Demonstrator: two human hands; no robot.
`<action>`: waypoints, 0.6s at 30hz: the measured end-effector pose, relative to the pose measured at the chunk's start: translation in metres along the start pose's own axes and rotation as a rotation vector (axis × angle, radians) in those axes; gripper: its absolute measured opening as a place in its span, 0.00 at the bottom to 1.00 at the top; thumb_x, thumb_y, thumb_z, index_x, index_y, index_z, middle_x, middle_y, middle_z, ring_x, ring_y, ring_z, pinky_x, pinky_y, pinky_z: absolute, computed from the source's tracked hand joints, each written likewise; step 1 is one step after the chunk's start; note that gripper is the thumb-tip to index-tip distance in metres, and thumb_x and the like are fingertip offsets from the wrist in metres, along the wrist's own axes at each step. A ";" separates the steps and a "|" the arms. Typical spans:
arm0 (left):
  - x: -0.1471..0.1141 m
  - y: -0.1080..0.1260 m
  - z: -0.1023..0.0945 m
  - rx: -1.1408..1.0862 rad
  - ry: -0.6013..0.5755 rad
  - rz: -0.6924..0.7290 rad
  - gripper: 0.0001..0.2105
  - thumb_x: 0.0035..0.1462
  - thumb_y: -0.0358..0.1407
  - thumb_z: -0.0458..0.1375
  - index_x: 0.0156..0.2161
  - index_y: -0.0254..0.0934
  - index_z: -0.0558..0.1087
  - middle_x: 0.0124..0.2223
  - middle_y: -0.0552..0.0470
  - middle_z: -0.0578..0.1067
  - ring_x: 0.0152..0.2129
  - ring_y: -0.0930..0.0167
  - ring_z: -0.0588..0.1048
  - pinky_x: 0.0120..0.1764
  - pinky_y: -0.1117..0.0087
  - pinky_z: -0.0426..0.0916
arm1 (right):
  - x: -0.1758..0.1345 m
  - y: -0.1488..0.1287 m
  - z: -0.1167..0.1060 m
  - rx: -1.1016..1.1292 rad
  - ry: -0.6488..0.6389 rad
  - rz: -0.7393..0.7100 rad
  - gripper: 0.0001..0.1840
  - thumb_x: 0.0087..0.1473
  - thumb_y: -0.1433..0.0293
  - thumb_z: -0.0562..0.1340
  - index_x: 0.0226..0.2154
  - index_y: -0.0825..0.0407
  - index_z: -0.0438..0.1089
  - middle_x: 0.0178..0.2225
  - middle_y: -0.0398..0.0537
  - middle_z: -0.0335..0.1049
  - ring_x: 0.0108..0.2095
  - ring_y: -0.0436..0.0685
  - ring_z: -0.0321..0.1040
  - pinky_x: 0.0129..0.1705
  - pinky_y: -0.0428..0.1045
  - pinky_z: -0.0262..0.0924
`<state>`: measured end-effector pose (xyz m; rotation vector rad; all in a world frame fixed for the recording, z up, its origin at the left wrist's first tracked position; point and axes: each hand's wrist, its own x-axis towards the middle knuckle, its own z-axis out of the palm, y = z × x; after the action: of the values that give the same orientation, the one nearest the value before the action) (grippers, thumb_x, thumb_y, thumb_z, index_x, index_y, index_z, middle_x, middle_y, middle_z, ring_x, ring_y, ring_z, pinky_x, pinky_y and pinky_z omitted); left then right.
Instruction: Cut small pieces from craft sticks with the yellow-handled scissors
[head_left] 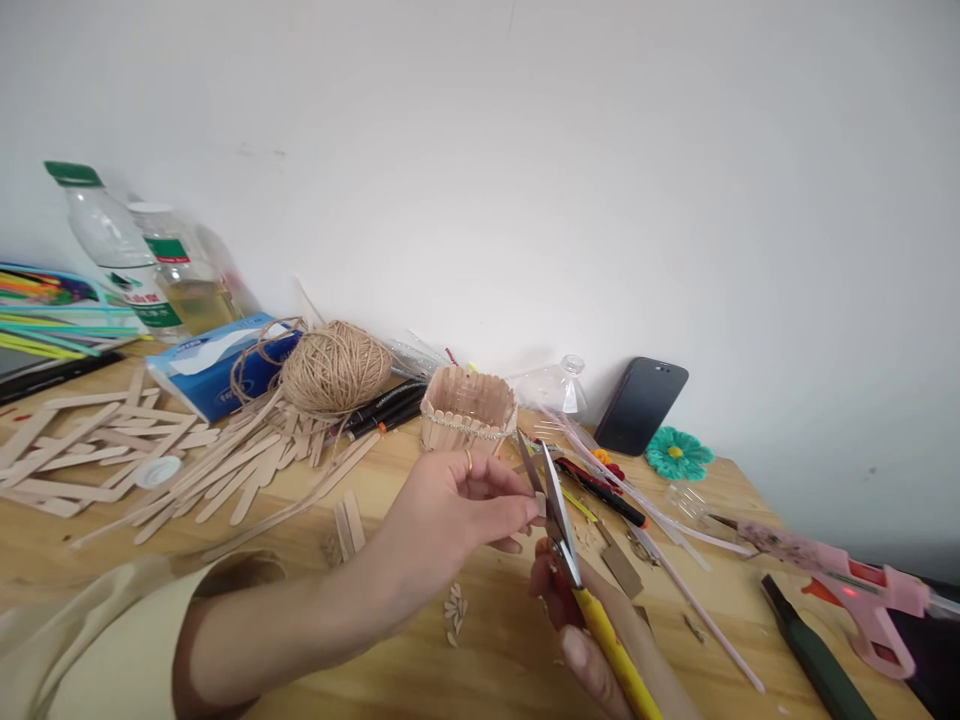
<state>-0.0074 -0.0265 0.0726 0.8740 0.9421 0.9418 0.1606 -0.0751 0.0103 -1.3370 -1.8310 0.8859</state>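
My right hand (570, 625) grips a pair of scissors (564, 540) with yellow handles, the blades slightly apart and pointing away from me. Between thumb and fingertips, my left hand (465, 510) pinches a small pale piece (540, 503) right against the blades; whether it is wood or paper is hard to make out. Below my left hand lies a little pile of small petal-shaped chips (454, 610). Just beyond the hands stands a basket made of wooden craft sticks (465, 435), with a beaded silvery trim around it.
Loose craft sticks (90, 440), a twine ball (337, 365), a blue tissue pack (217, 375) and bottles (120, 235) crowd the left. To the right are a phone (641, 405), a teal flower (679, 455), a pink glue gun (855, 590) with a red light, and a dark green-handled tool (814, 650).
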 end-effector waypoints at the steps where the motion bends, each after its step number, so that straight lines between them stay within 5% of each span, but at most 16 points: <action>1: 0.000 0.000 0.000 -0.001 -0.001 -0.004 0.05 0.39 0.31 0.64 0.23 0.33 0.72 0.23 0.54 0.73 0.22 0.76 0.69 0.26 0.75 0.67 | 0.000 0.001 0.001 -0.012 0.011 -0.005 0.30 0.46 0.39 0.47 0.27 0.48 0.64 0.17 0.41 0.56 0.19 0.54 0.59 0.20 0.47 0.56; 14: 0.000 -0.002 -0.001 0.033 -0.027 0.014 0.04 0.41 0.30 0.62 0.23 0.33 0.71 0.22 0.56 0.72 0.21 0.77 0.69 0.27 0.75 0.66 | 0.000 0.003 -0.001 -0.103 0.059 -0.039 0.31 0.47 0.39 0.45 0.26 0.49 0.62 0.19 0.43 0.58 0.19 0.54 0.57 0.18 0.46 0.53; 18: 0.001 -0.001 -0.001 0.077 -0.028 0.026 0.03 0.41 0.30 0.62 0.22 0.33 0.71 0.21 0.57 0.71 0.21 0.77 0.68 0.28 0.75 0.65 | 0.005 -0.001 -0.004 -0.044 -0.027 -0.041 0.34 0.44 0.37 0.46 0.25 0.50 0.61 0.20 0.42 0.57 0.20 0.51 0.55 0.19 0.45 0.51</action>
<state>-0.0081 -0.0261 0.0710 0.9643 0.9494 0.9181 0.1629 -0.0702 0.0136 -1.3156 -1.9015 0.8503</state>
